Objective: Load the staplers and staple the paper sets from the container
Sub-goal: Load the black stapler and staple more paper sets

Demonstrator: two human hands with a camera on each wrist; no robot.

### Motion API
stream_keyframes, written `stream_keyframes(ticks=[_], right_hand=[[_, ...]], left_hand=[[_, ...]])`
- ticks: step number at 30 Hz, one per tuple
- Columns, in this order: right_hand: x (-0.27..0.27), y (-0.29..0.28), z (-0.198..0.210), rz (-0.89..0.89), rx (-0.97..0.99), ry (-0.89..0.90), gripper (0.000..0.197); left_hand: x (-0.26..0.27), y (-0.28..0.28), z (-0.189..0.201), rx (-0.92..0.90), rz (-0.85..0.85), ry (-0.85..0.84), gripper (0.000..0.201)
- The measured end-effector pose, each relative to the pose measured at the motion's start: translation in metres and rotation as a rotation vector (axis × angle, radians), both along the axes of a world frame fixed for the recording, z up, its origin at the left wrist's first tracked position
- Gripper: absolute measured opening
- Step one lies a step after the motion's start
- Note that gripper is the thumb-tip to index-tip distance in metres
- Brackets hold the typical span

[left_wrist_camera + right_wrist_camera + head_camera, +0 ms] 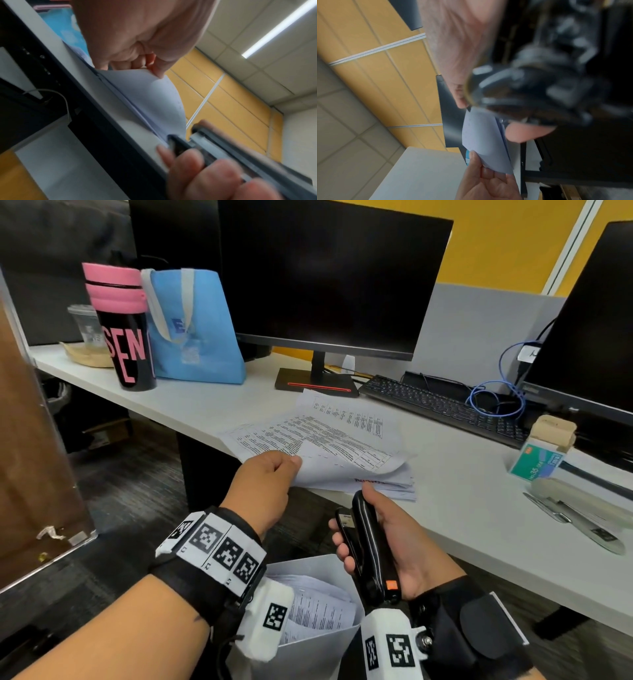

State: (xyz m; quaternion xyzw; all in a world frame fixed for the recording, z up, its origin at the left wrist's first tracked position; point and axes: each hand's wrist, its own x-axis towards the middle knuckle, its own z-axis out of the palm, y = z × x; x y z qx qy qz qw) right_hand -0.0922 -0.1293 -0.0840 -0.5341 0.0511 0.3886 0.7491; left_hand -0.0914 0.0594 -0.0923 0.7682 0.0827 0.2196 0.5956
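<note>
A stack of printed paper sets (322,440) lies on the white desk (462,508), overhanging its front edge. My left hand (270,474) pinches the near corner of the top set (145,89) and lifts it a little. My right hand (383,535) grips a black stapler (370,546) just below the desk edge, nose pointing up at the papers (481,138). Its mouth looks slightly apart. A white container (318,645) with more printed sheets sits below my wrists. A second, pale stapler (579,508) lies swung apart at the desk's right, beside a green staple box (537,460).
A monitor (329,278) and a keyboard (445,409) stand behind the papers, with a second monitor (589,330) and blue cable (496,398) at right. A pink-lidded tumbler (123,326), a blue bag (191,326) and a plastic cup (85,326) occupy the far left.
</note>
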Motion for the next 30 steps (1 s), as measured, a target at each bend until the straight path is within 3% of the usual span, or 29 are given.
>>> stream_keyframes(ticks=[5,8,9,12,14,17,20,26,30], right_hand=[[0.000,-0.015,0.018,0.005,-0.019,-0.137,0.060],[0.002,-0.028,0.041,-0.125,-0.067,-0.242,0.042],[0.003,-0.032,0.048,-0.206,-0.111,-0.281,0.034],[0.015,-0.045,0.062,-0.457,-0.287,-0.415,0.027],[0.029,-0.056,0.063,-0.530,-0.455,-0.503,0.033],[0.048,-0.068,0.056,-0.520,-0.781,-0.605,0.049],[0.061,-0.070,0.048,-0.446,-1.045,-0.662,0.054],[0.077,-0.071,0.048,-0.348,-1.334,-0.741,0.052],[0.071,-0.071,0.059,-0.410,-1.356,-0.872,0.063]], left_hand=[[-0.008,0.002,0.000,0.020,0.048,-0.050,0.034],[-0.010,0.010,-0.003,-0.031,0.166,-0.067,0.018],[-0.009,0.013,-0.007,-0.046,0.223,-0.043,0.021],[-0.007,0.018,-0.014,-0.270,0.261,0.102,0.069],[-0.006,0.016,-0.019,-0.476,0.191,0.163,0.069],[-0.011,0.002,-0.012,-0.658,0.052,0.231,0.028],[-0.013,-0.008,-0.009,-0.771,-0.032,0.266,0.032],[-0.020,-0.012,0.011,-0.921,-0.199,0.191,0.041],[-0.028,-0.008,0.022,-0.961,-0.407,0.101,0.053]])
